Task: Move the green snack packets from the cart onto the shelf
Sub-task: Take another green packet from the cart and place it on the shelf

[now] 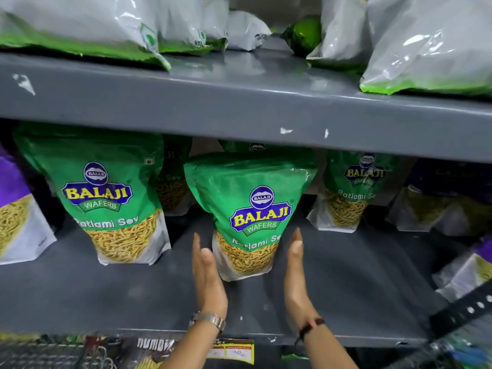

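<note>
A green Balaji snack packet [253, 209] stands upright in the middle of the lower grey shelf [106, 294]. My left hand [209, 275] is flat against its lower left side, thumb touching the packet's corner. My right hand [295, 272] is flat beside its lower right side, fingertips at the packet's edge; I cannot tell if the palm touches. Neither hand curls around the packet. More green packets stand on the same shelf: one at the left [106, 193], one at the right [351, 190], others behind.
Purple packets stand at the far left [16, 209] and far right [447, 198] of the shelf. The upper shelf [239, 102] holds grey-and-green bags [426, 49]. Wire mesh [48, 355] shows at the bottom left, a perforated black strip [466, 307] at the bottom right.
</note>
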Demonstrator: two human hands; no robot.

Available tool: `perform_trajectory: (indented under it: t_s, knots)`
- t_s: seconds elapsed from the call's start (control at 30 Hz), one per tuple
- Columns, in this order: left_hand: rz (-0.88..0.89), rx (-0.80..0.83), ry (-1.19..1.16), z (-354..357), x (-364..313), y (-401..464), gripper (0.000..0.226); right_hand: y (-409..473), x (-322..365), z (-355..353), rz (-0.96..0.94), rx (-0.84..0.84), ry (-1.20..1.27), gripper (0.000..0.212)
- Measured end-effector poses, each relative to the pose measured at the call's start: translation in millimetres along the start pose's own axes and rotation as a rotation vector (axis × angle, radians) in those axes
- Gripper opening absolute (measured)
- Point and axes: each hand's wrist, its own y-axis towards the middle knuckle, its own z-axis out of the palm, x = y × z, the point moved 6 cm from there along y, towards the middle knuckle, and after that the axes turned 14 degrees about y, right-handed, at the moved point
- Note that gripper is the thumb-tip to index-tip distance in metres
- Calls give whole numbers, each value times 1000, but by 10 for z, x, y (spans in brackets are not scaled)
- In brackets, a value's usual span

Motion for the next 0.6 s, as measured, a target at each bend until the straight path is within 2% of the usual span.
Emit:
perform_trajectory:
  t_s: [0.07,0.2,0.33,0.37,0.4,0.47,0.5,0.53,0.6]
  knots:
    - [48,66,-10,108,-14,-53,108,56,35,128,-12,102,-3,69]
    - [120,215,35,207,-168,101,82,-22,-80,220,-35,98,-74,66]
    - [111,242,117,112,-166,212,103,-100,-64,216,-36,91,-100,73]
    - [88,220,132,56,-139,199,101,-141,-71,171,-30,52,-111,75]
    - [69,175,144,-29,-101,170,89,-211,-75,118,-48,-5,-129,75]
    - [87,49,212,-296,-21,77,55,-453,-42,77,-181,-89,-184,60]
    - [112,-12,250,-488,13,-2,48,-597,-36,130,-263,-79,-220,53]
    - [133,-52,278,-656,49,-67,47,-716,-31,216,-340,-37,-252,50]
    - [120,-176,371,-1260,187,-261,49,-983,-149,647,-392,182,-320,48]
